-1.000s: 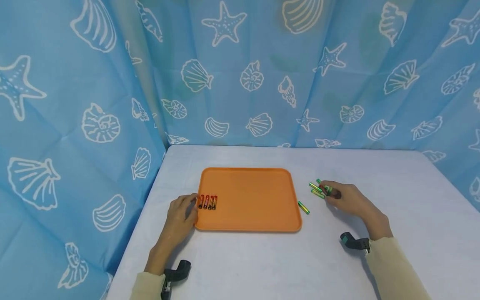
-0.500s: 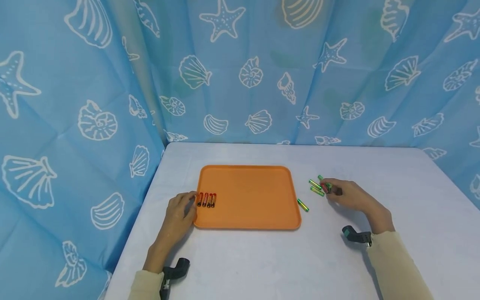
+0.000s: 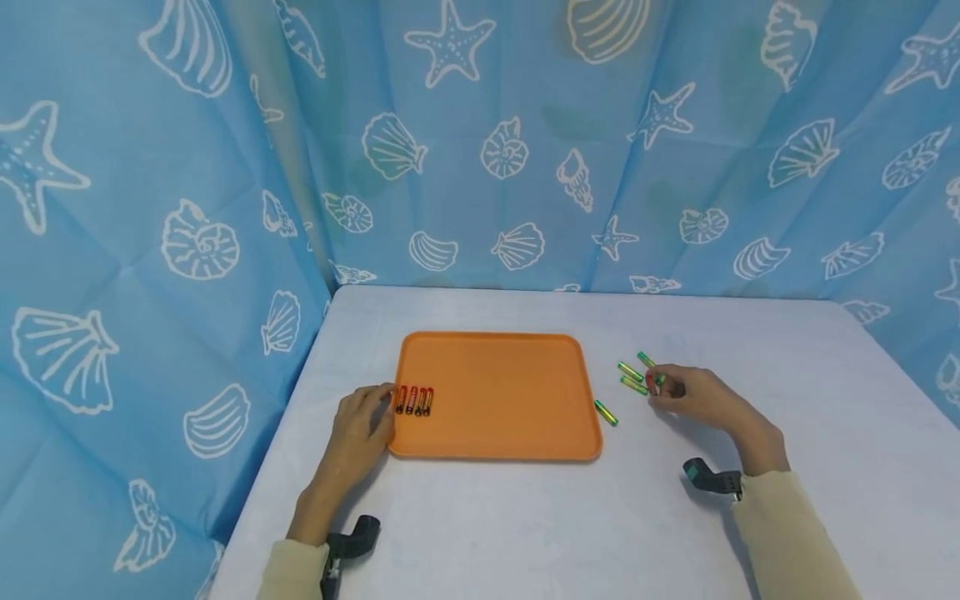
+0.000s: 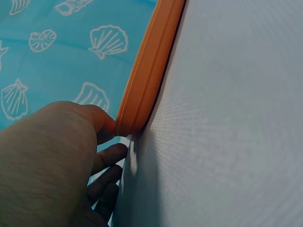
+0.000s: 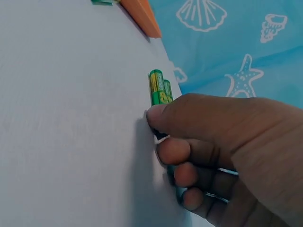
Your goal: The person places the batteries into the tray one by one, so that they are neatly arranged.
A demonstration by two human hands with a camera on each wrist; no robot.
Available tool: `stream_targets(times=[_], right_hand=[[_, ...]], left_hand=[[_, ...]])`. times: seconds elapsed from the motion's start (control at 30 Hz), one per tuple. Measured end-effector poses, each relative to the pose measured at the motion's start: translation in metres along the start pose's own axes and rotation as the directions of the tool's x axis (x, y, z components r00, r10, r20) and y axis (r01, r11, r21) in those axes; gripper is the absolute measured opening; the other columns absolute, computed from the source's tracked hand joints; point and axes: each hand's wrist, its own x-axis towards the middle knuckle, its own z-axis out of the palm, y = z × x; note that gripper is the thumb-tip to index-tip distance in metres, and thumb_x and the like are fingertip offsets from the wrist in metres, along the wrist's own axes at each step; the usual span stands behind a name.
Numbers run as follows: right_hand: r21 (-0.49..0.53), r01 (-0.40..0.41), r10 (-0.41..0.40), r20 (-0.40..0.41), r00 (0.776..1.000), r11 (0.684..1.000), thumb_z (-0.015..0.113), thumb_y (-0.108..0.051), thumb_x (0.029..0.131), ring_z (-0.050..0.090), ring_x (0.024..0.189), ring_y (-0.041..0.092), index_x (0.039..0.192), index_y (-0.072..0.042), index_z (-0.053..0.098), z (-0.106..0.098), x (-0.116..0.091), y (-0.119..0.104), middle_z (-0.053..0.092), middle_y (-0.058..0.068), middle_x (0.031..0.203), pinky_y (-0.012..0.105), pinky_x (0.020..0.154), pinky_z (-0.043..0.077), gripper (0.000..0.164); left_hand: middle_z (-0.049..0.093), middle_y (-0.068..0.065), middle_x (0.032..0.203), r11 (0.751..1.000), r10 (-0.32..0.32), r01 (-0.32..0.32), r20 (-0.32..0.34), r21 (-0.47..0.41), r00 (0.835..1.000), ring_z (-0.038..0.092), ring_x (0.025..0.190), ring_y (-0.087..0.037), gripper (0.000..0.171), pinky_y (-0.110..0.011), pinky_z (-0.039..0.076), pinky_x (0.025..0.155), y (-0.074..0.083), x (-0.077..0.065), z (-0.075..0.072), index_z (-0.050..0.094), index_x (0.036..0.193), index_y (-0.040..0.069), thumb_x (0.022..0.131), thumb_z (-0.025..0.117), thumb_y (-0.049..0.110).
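right hand: the right hand pinches a red-and-black battery between thumb and fingertips, beside the green batteries to the right of the tray
green batteries: a few green batteries lie at the right hand's fingertips, one of them partly hidden by the hand
lone battery: another green battery lies slanted just beside the tray's right edge
left hand: the left hand touches the left rim of the orange tray, thumb against the edge, the other fingers loosely spread
row on the tray: four red-and-black batteries lie side by side near the tray's left rim
table: the white table bears the tray and the green batteries
backdrop: a blue curtain printed with white shells and starfish hangs behind
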Motion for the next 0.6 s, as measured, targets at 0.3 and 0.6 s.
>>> stream_targets(times=[0.3,0.6], right_hand=[[0.030,0.038,-0.039,0.030,0.999,0.999,0.072,-0.010,0.088,0.048,0.072,0.017,0.132,-0.001,0.058,0.000,-0.004,0.003,0.057,0.000,0.083,0.028,0.057,0.040,0.047],[0.002,0.069,-0.068,-0.109,0.992,0.998,0.076,-0.017,0.087,0.049,0.070,0.016,0.123,-0.001,0.062,-0.003,-0.010,-0.010,0.055,-0.001,0.079,0.027,0.055,0.040,0.042]], left_hand=[[0.047,-0.013,0.143,1.000,-0.003,0.003,-0.001,0.002,1.000,0.033,0.138,-0.034,0.043,-0.055,0.035,0.111,-0.001,0.001,-0.002,0.050,0.145,0.010,0.103,0.051,0.020],[0.047,-0.012,0.143,1.000,0.008,-0.008,-0.003,-0.004,1.000,0.033,0.138,-0.033,0.043,-0.055,0.035,0.111,-0.002,0.000,0.000,0.050,0.145,0.011,0.103,0.052,0.019]])
